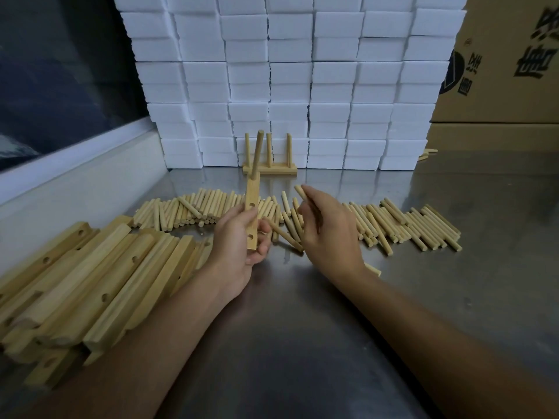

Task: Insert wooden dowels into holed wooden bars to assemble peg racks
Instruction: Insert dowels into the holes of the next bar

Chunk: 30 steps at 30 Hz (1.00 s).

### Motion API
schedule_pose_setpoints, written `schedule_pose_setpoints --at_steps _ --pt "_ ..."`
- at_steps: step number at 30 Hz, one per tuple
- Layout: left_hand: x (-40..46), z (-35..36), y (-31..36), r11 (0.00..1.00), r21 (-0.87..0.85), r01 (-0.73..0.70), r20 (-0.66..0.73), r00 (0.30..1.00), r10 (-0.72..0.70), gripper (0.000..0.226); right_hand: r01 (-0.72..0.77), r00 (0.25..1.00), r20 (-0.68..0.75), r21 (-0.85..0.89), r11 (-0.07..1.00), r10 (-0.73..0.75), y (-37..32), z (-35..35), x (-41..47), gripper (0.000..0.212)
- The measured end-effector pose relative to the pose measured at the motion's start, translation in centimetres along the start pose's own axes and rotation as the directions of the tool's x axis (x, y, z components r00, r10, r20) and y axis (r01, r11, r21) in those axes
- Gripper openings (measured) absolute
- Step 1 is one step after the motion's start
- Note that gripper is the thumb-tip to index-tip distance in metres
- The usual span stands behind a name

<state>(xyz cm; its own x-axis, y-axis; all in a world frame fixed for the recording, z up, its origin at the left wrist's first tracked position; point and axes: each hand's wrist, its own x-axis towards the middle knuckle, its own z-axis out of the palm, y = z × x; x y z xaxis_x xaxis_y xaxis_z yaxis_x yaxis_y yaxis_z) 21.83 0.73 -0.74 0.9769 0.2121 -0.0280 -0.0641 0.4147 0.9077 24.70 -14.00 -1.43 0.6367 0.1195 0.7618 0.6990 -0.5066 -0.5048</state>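
My left hand (242, 237) grips a holed wooden bar (252, 204) held on end above the steel table. One dowel (257, 154) stands in the bar's top hole, and two lower holes show bare. Just right of it, my right hand (326, 225) holds a loose dowel (301, 192) whose tip sticks up past the fingers, plus another dowel (284, 235) that slants down to the table. A finished peg rack (270, 170) with three upright pegs stands behind, against the white blocks.
A long row of loose dowels (408, 222) lies across the steel table (302, 313). Several holed bars (90, 273) are heaped at the left. Stacked white foam blocks (290, 80) wall the back, with cardboard boxes (499, 71) at the right.
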Motion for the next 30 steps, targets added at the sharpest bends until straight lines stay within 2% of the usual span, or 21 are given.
schedule_pose_setpoints --at_steps 3,7,10,12,14,16,18,19,20,26,30 --pt "0.1 -0.1 -0.2 1.0 0.019 -0.008 0.008 1.0 0.008 0.009 0.025 1.0 0.01 -0.01 1.0 -0.025 -0.2 -0.1 -0.1 0.026" --pt "0.2 -0.1 -0.5 0.996 0.081 -0.045 0.009 0.999 0.044 0.014 0.022 1.0 0.017 -0.004 1.0 -0.022 0.0 0.1 -0.3 0.013" --pt "0.3 0.1 -0.6 0.992 0.112 -0.052 -0.002 0.999 0.052 0.016 0.053 0.999 0.011 -0.007 0.999 -0.053 0.0 -0.2 -0.2 0.018" --pt "0.3 0.2 -0.7 0.991 0.121 -0.054 -0.004 0.999 0.055 0.017 0.013 1.0 0.014 0.043 0.999 -0.014 -0.2 -0.3 -0.1 0.021" --pt "0.2 0.2 -0.7 0.99 0.131 -0.05 0.001 0.999 0.051 0.019 -0.114 0.993 0.002 0.179 0.977 0.116 -0.7 -0.2 0.1 0.021" --pt "0.1 0.3 -0.7 0.989 0.139 -0.043 0.012 0.999 0.042 0.02 -0.28 0.957 0.031 0.37 0.886 0.289 -1.3 -0.2 0.6 0.022" --pt "-0.1 0.4 -0.6 0.988 0.147 -0.04 0.03 0.999 0.036 0.021 -0.443 0.883 0.149 0.577 0.686 0.444 -1.8 -0.2 1.3 0.026" --pt "-0.2 0.4 -0.6 0.987 0.154 -0.043 0.041 0.998 0.037 0.021 -0.49 0.854 0.207 0.625 0.607 0.477 -2.0 -0.3 1.4 0.028" --pt "-0.3 0.5 -0.6 0.985 0.164 -0.049 0.051 0.998 0.041 0.022 -0.516 0.84 0.244 0.635 0.575 0.484 -2.0 -0.2 1.5 0.028" --pt "-0.7 0.6 -0.5 0.973 0.221 -0.072 0.084 0.995 0.055 0.027 -0.537 0.838 0.309 0.613 0.58 0.449 -2.0 0.1 1.4 0.022" --pt "-0.8 0.7 -0.4 0.967 0.243 -0.078 0.106 0.993 0.054 0.026 -0.503 0.863 0.284 0.566 0.653 0.418 -2.1 -0.1 1.6 0.02"
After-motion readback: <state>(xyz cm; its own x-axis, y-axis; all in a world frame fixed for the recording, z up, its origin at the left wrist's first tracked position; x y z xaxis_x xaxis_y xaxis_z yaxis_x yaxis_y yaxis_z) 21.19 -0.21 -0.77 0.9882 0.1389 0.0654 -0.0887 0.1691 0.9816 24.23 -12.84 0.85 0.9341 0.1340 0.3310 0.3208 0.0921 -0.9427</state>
